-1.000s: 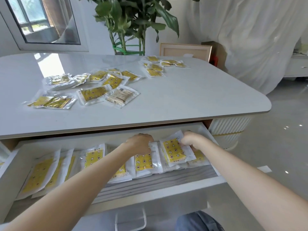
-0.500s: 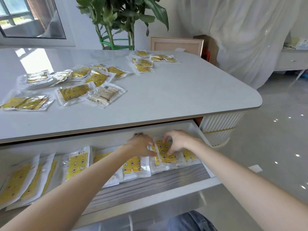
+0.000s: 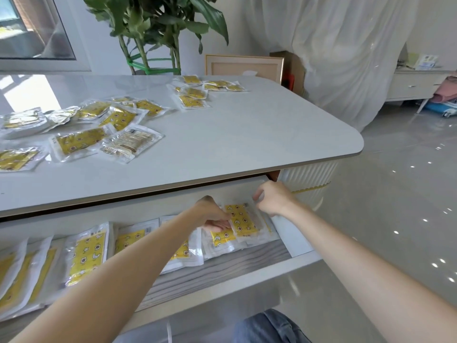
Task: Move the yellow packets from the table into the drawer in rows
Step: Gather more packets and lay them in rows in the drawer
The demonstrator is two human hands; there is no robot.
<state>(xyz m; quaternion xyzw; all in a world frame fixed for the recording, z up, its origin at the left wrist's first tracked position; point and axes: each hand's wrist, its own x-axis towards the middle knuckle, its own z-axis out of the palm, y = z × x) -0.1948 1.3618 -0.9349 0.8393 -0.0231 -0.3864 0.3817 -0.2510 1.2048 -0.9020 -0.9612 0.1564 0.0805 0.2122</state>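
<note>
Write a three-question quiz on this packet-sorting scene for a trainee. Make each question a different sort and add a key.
1. True or false: loose packets lie on the table.
2. Where are the left hand and the right hand? A) above the table B) at the right end of the drawer C) at the drawer's left end
3. Fill in: the packet that both hands pinch has a ____ face with small shapes.
Key: 1 true; 2 B; 3 yellow.
</note>
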